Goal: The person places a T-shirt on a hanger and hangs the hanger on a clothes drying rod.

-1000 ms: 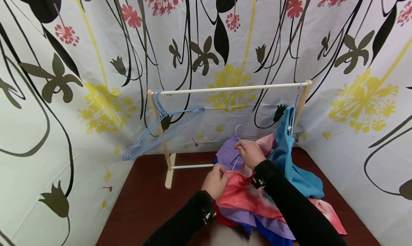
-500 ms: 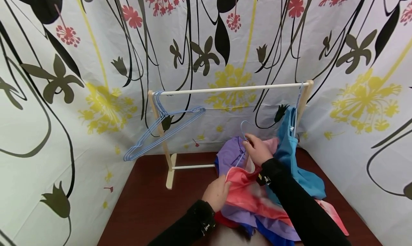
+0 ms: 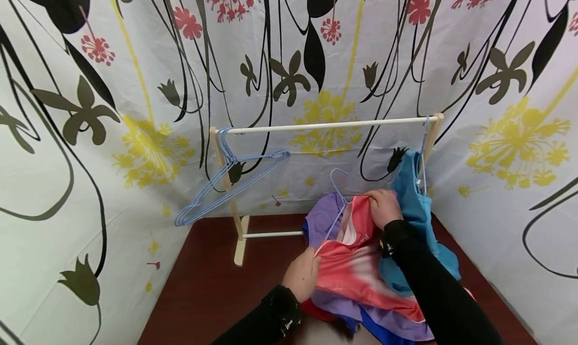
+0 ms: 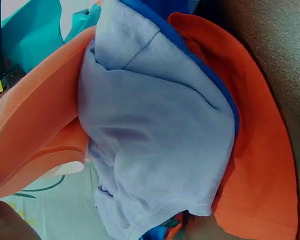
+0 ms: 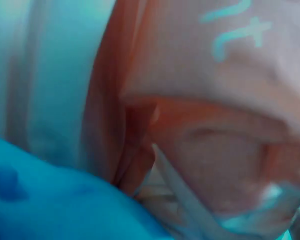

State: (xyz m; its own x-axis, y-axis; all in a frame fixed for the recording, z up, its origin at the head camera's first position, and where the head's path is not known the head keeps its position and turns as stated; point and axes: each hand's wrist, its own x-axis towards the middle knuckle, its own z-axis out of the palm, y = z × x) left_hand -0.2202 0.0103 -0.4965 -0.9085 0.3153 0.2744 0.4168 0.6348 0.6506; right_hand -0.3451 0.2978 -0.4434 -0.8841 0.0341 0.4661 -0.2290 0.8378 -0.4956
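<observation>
A coral and white tie-dye shirt (image 3: pixel 347 265) is spread between both hands, over a heap of clothes. A light blue wire hanger (image 3: pixel 337 188) stands partly inside its neckline, hook upward. My left hand (image 3: pixel 301 274) pinches the shirt's near left edge, where the hanger's arm enters. My right hand (image 3: pixel 384 207) grips the shirt's other shoulder, right of the hook. The left wrist view shows the coral cloth (image 4: pixel 35 120) beside a purple garment (image 4: pixel 160 120), with a bit of the thumb at the lower left corner. The right wrist view is blurred, mostly coral cloth (image 5: pixel 190 115).
A small rack with a white rail (image 3: pixel 325 126) stands behind. Several empty blue hangers (image 3: pixel 226 184) hang at its left end, a turquoise garment (image 3: pixel 417 224) at its right. Purple, blue and red clothes lie under the shirt on the dark brown table (image 3: pixel 203 280).
My right hand has let go of the hanger's neck, moved right and taken the shirt's far shoulder, pulling it up beside the hook. The left hand keeps its pinch on the shirt.
</observation>
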